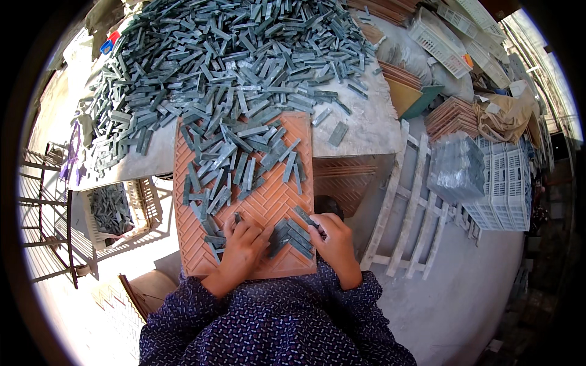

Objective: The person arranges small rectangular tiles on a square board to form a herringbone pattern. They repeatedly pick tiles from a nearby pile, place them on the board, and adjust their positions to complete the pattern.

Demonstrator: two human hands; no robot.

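As my right grip (pixel 334 241) pinched a grey strip (pixel 303 215) at the right of the orange tray (pixel 284 198), my left hand (pixel 245 245), hold unclear, lay near its middle; a bump risked skewing its laid strips (pixel 298 236).

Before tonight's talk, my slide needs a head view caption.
The right hand pinches a grey strip at an orange herringbone tray, loose strips heaped beyond.

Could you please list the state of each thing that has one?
Left hand: fingers bent, strip at fingertips
Right hand: pinching another strip
Orange grooved tray: partly filled
Strip heap: loose, jumbled
Left crate: open-topped, holding strips
Orange trays at right: stacked
Clear plastic: stacked
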